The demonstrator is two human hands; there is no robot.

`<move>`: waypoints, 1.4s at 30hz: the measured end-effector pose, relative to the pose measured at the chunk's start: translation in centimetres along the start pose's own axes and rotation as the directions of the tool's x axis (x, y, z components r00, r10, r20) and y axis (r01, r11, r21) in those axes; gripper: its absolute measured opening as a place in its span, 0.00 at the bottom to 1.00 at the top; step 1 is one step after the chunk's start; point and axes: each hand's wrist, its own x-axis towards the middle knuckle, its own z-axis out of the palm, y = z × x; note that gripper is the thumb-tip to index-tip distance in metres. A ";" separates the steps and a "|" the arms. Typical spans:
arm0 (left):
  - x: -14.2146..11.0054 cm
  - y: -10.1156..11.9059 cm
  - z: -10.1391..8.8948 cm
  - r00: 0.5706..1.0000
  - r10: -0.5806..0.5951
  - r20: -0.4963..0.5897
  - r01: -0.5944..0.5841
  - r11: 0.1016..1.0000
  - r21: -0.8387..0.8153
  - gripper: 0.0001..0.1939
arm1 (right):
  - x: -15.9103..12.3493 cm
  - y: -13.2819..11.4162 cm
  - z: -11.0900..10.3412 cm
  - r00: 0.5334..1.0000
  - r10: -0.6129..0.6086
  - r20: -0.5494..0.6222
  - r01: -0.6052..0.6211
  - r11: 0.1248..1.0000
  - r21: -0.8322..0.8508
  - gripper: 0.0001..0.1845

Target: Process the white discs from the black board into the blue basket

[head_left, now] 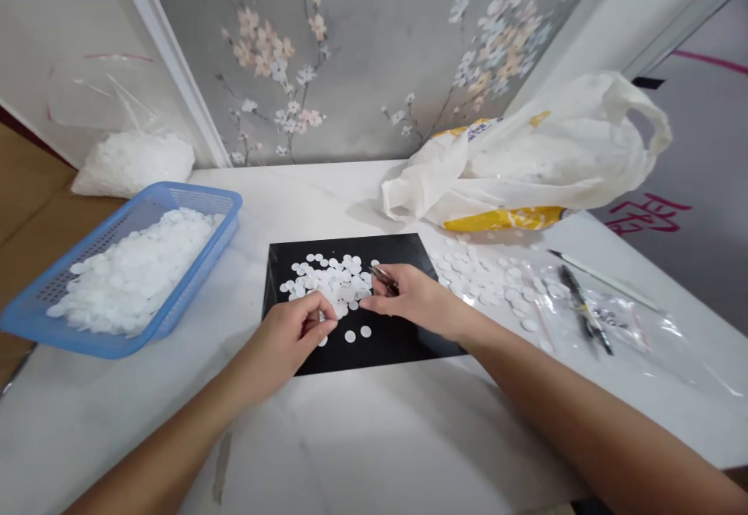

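A heap of small white round discs (336, 285) lies on a black rectangular board (389, 343), with a few loose discs near its front edge. At the heap's lower left, my left hand (292, 334) is closed in a pinch, thumb against fingertips. Whatever is between those fingertips is too small to make out. My right hand (412, 297) is wrapped round a small dark metal tool (386, 280) at the heap's right side. Only part of this tool shows, so its exact kind is unclear.
A blue plastic basket (225, 215) full of white discs stands left, before a clear bag of white pieces (137, 164). A white and yellow plastic bag (526, 164) lies at the back right. More discs (482, 277), a black pen (576, 293) and clear plastic bags (654, 343) lie right.
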 end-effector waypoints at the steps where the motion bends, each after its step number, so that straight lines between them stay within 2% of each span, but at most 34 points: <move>1: -0.1 -0.1 -0.2 1.000 0.001 0.026 -0.002 0.999 0.046 0.08 | 0.0 0.0 0.0 1.000 -0.007 -0.001 0.007 1.000 0.020 0.12; 4: -0.1 -0.4 -1.1 0.994 0.038 0.106 -0.053 0.988 0.142 0.02 | -0.5 0.3 0.0 0.995 -0.025 0.097 0.024 1.000 0.014 0.01; 7: 0.1 -0.8 -1.7 0.982 0.060 0.180 -0.094 0.978 0.186 0.04 | -0.8 0.5 0.6 0.989 -0.073 0.130 0.091 0.986 -0.142 0.02; 10: 0.3 -1.1 -1.7 0.978 0.067 0.199 -0.109 0.971 0.210 0.05 | -0.7 0.5 1.4 0.985 -0.115 0.127 0.146 0.951 -0.273 0.06; 14: 0.4 -0.8 -1.2 0.974 0.124 0.190 -0.168 0.958 0.234 0.04 | -0.8 0.6 1.7 0.977 -0.167 0.134 0.201 0.931 -0.304 0.07; 17: 0.2 -0.3 -1.2 0.976 0.147 0.159 -0.180 0.960 0.214 0.08 | -1.1 0.5 1.5 0.984 -0.140 0.111 0.163 0.956 -0.243 0.03; 19: 0.0 -0.2 -1.4 0.983 0.118 0.138 -0.142 0.973 0.184 0.08 | -1.0 0.3 1.5 0.985 -0.121 0.126 0.145 0.969 -0.201 0.07; 21: 0.0 -0.3 -1.6 0.988 0.084 0.133 -0.104 0.983 0.152 0.08 | -0.7 0.0 1.8 0.985 -0.105 0.139 0.130 0.974 -0.187 0.07; 23: 0.2 -0.7 -1.8 0.985 0.071 0.155 -0.092 0.987 0.131 0.06 | -0.3 -0.3 2.3 0.989 -0.069 0.134 0.097 0.972 -0.215 0.02; 26: 0.4 -1.5 -2.2 0.976 0.060 0.208 -0.087 0.988 0.126 0.02 | 0.1 -0.9 3.0 0.989 -0.047 0.138 0.086 0.953 -0.292 0.04; 29: 0.4 -1.9 -2.6 0.969 0.027 0.245 -0.056 0.992 0.114 0.05 | 0.1 -1.7 3.2 0.986 -0.010 0.168 0.065 0.944 -0.323 0.04; 33: 0.0 -1.3 -3.1 0.980 0.041 0.197 -0.063 0.992 0.111 0.03 | -0.3 -2.3 3.3 0.990 0.055 0.127 -0.014 0.953 -0.302 0.04; 37: -0.1 -1.1 -2.9 0.986 0.109 0.124 -0.128 0.979 0.158 0.03 | -0.6 -1.9 3.4 0.985 -0.050 0.164 0.100 0.944 -0.313 0.07; 42: 0.5 -1.7 -1.3 0.971 0.224 0.082 -0.236 0.950 0.207 0.04 | -0.7 -1.1 4.2 0.979 -0.153 0.135 0.184 0.948 -0.259 0.10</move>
